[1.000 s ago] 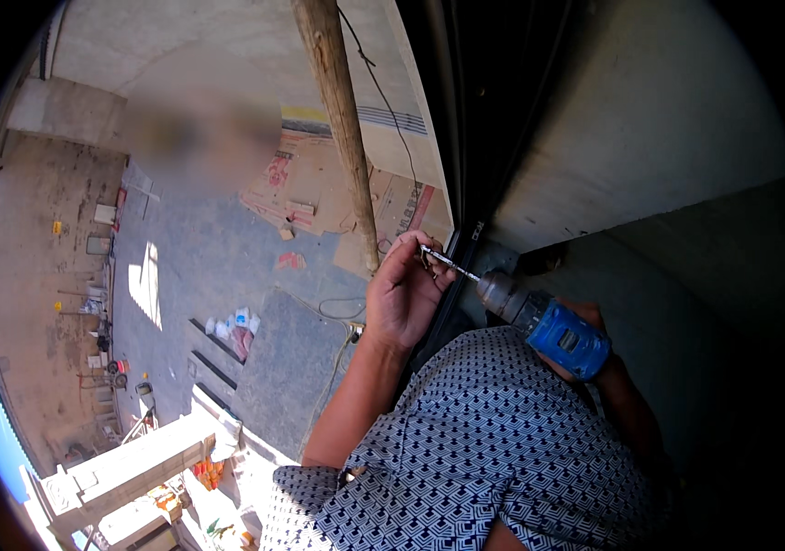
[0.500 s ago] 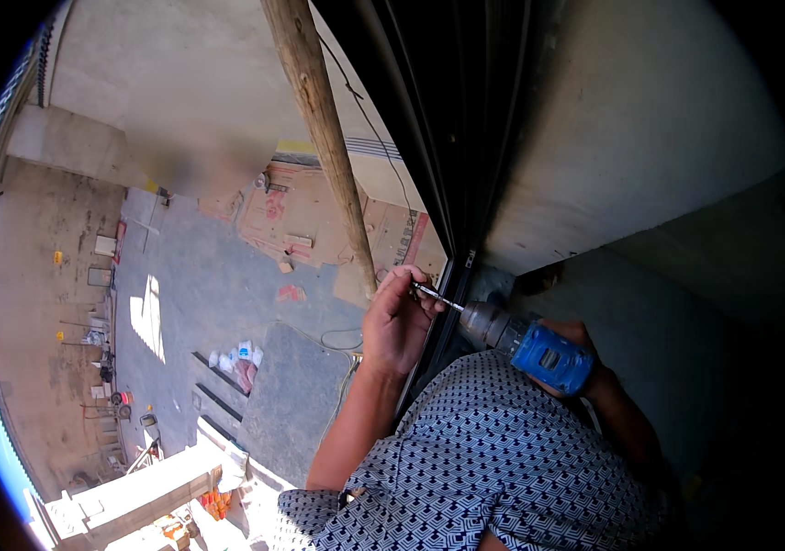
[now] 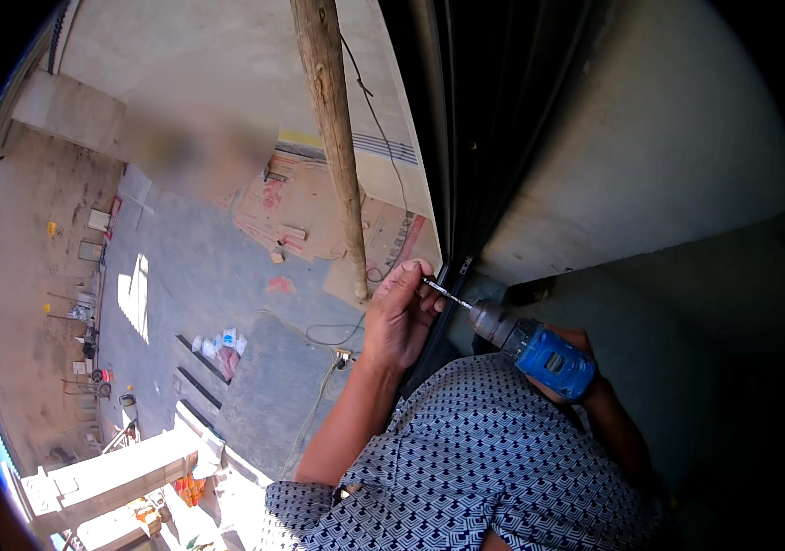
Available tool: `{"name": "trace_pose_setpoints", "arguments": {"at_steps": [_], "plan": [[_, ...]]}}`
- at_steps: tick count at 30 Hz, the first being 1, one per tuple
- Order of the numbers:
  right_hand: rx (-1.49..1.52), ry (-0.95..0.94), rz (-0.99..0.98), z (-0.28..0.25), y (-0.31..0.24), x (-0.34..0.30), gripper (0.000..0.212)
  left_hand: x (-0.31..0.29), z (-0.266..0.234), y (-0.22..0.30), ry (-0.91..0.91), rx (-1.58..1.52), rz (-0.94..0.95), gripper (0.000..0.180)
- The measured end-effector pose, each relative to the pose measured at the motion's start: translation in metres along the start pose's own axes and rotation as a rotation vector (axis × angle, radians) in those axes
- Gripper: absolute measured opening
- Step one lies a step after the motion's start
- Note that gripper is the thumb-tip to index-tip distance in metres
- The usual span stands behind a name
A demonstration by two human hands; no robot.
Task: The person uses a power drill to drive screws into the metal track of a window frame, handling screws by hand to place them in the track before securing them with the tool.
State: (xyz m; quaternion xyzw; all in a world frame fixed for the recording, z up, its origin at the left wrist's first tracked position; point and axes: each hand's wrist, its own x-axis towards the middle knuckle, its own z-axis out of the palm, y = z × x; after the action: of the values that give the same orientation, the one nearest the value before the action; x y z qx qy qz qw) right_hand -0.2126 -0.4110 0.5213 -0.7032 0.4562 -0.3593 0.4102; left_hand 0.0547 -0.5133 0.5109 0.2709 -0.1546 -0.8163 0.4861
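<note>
With twelve o'clock at the top of the view, the person's left hand (image 3: 402, 312) is near the centre, palm partly showing, its thumb and fingertips drawn together around the tip of a slender, spiral-fluted metal drill bit (image 3: 448, 293); whether they pinch the bit itself or some small piece at its end is too small to tell. The right hand (image 3: 572, 340), at four o'clock from the left, is wrapped around a blue-bodied power drill with a grey chuck (image 3: 553, 361), the drill's casing hiding much of the grip. The bit sits in the chuck and points to ten o'clock, bridging the space between the two hands. The drill lies just beside a shirt with a dark-and-white geometric pattern (image 3: 493, 450), which spreads toward seven o'clock from it. A tall black frame with long ridges (image 3: 466, 138) rises at one o'clock from the left hand, and a pale, smooth wall surface (image 3: 659, 119) stands at one o'clock from the drill. At eleven o'clock from the left hand leans a rough, round wooden pole (image 3: 333, 138), with flattened brown cardboard sheets (image 3: 310, 211) on the grey floor (image 3: 181, 239) behind it. A small pale socket block with a cable (image 3: 344, 356) lies at eight o'clock from that hand.
</note>
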Motion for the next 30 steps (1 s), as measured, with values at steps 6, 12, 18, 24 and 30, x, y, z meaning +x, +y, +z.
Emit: {"name": "trace_pose_setpoints", "arguments": {"at_steps": [6, 12, 18, 24, 30], "plan": [[-0.039, 0.013, -0.032, 0.0, -0.001, 0.0, 0.036, -0.002, 0.0, -0.002, 0.034, -0.05, -0.002, 0.02], [-0.022, -0.007, -0.004, -0.001, -0.001, -0.001, 0.035, -0.004, -0.001, -0.003, 0.078, -0.042, -0.002, 0.019], [-0.046, -0.012, -0.006, -0.001, 0.001, -0.002, 0.024, -0.006, -0.005, -0.002, -0.005, -0.029, 0.0, 0.02], [-0.051, 0.012, -0.065, 0.0, 0.006, -0.004, 0.034, -0.008, -0.008, -0.004, 0.111, 0.034, 0.021, 0.019], [-0.111, -0.036, -0.011, -0.003, 0.003, -0.005, 0.029, -0.011, -0.005, -0.004, 0.141, -0.032, 0.015, 0.018]]}}
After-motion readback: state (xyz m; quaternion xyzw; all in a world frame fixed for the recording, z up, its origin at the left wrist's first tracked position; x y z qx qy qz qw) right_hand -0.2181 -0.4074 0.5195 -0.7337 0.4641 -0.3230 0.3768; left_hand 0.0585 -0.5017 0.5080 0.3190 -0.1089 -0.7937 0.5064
